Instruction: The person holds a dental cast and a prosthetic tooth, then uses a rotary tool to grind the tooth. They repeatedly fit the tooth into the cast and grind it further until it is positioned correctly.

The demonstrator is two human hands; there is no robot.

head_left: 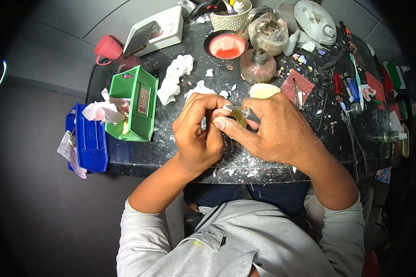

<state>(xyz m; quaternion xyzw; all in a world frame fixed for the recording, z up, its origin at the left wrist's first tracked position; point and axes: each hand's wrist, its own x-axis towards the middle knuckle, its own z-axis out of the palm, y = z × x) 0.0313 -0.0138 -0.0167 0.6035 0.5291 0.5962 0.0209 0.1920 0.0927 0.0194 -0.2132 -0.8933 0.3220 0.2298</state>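
Observation:
Both hands meet over the front middle of the black worktable (185, 138). My left hand (196, 129) is closed, its fingertips pinching a small whitish piece (228, 107). My right hand (275, 127), flecked with pale dust, curls round a small shiny, clear or metallic piece (245, 112) whose kind I cannot make out. Between the hands shows something yellowish, mostly hidden by the fingers. Just behind my right knuckles lies a pale yellow lump (263, 90). White shavings (249, 168) are scattered on the table under the hands.
Left stand a green bin (145, 108) and a blue bin (91, 143) with crumpled paper. At the back are a pink cup (108, 50), a white tray (168, 30), a bowl of pink material (226, 46) and a glass burner (258, 69). Right lie a pink sheet (305, 83) and a toothbrush (357, 76).

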